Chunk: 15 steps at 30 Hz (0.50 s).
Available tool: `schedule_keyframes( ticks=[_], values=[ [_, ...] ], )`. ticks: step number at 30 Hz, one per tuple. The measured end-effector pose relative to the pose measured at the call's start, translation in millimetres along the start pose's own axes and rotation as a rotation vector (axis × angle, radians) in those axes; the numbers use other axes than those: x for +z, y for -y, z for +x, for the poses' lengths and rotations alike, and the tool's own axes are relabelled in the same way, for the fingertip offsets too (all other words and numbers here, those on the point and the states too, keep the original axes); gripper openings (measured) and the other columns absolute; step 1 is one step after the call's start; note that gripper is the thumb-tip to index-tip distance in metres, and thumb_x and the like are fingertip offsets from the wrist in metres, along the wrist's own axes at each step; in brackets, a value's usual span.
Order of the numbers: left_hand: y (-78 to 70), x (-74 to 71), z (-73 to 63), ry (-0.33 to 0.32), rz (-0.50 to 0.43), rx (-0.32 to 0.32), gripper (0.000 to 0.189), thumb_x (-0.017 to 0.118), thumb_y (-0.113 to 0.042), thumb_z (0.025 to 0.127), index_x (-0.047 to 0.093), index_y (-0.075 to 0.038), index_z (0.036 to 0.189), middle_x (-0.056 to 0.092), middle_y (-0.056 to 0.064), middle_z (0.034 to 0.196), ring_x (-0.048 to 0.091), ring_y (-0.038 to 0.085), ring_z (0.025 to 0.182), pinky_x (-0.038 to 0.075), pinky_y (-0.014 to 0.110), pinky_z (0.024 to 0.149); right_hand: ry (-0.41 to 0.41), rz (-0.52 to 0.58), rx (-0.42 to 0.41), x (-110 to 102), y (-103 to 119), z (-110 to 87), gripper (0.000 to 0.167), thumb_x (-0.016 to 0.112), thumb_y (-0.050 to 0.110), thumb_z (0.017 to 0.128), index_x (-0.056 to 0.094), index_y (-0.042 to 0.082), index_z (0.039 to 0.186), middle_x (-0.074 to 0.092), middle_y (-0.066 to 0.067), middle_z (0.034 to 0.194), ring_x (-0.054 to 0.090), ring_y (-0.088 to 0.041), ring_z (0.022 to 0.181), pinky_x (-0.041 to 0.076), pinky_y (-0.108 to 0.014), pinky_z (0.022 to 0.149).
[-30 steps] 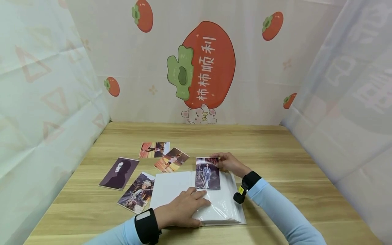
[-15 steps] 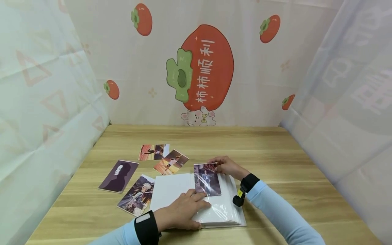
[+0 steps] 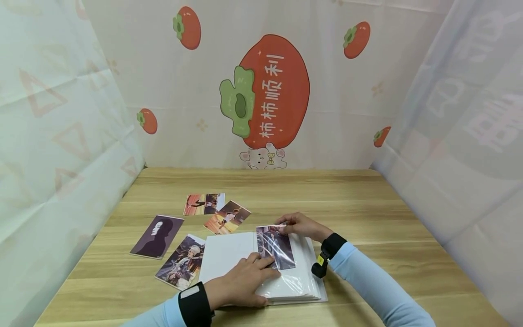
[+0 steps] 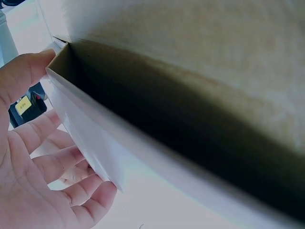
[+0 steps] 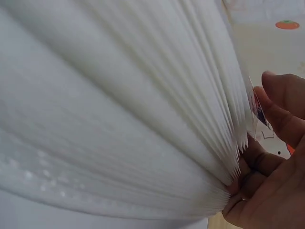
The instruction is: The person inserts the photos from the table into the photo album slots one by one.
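A photo album (image 3: 229, 249) lies open on the table, a white inner cover at left and clear-pocketed pages at right. My right hand (image 3: 304, 225) pinches the top right of a dark photo (image 3: 275, 247), most of which sits under the shiny clear film. In the right wrist view, the right fingers (image 5: 281, 124) are at the edge of the fanned album pages (image 5: 143, 95). My left hand (image 3: 245, 279) rests across the album with fingers extended, fingertips over the photo's lower left. Close up, the left thumb (image 4: 28, 71) lies near the album's edge (image 4: 119, 124).
Several loose photos lie left of the album: a dark silhouette print (image 3: 157, 236), a portrait (image 3: 184, 261) beside the cover, an orange-toned print (image 3: 227, 218) and another (image 3: 204, 204) overlapping behind. A printed cloth (image 3: 184, 91) hangs behind the wooden table (image 3: 347, 195).
My right hand has moved toward me, sliding the photo down the page and under the clear film. My left hand has stayed in place on the album.
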State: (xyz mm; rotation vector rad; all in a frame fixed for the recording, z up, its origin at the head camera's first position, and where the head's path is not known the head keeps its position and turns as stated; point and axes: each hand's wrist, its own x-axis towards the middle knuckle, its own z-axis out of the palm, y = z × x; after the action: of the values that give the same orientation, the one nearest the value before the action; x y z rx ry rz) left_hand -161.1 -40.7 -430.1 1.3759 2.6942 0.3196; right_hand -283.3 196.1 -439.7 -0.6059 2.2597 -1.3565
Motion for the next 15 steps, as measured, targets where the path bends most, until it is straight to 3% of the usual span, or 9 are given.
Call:
schedule_keyframes(
  ticks=[7, 15],
  values=[
    [1.6, 0.5, 0.3, 0.01, -0.007, 0.0, 0.061, 0.072, -0.044, 0.076, 0.053, -0.027, 0.131, 0.042, 0.006, 0.139, 0.038, 0.029, 0.119, 0.042, 0.045, 0.083, 0.037, -0.047, -0.004, 0.0, -0.4, 0.4, 0.026, 0.062, 0.009, 0.088, 0.063, 0.003, 0.114, 0.064, -0.004, 0.098, 0.052, -0.016, 0.084, 0.037, -0.031, 0.074],
    [1.7, 1.7, 1.0, 0.008, 0.008, 0.008, 0.061, 0.071, -0.045, 0.076, 0.052, -0.028, 0.131, 0.042, 0.005, 0.139, 0.039, 0.028, 0.118, 0.042, 0.044, 0.081, 0.076, -0.074, -0.024, -0.8, 0.3, -0.6, 0.021, 0.063, 0.004, 0.086, 0.067, 0.005, 0.107, 0.065, -0.004, 0.091, 0.056, -0.018, 0.081, 0.04, -0.033, 0.073]
  ],
)
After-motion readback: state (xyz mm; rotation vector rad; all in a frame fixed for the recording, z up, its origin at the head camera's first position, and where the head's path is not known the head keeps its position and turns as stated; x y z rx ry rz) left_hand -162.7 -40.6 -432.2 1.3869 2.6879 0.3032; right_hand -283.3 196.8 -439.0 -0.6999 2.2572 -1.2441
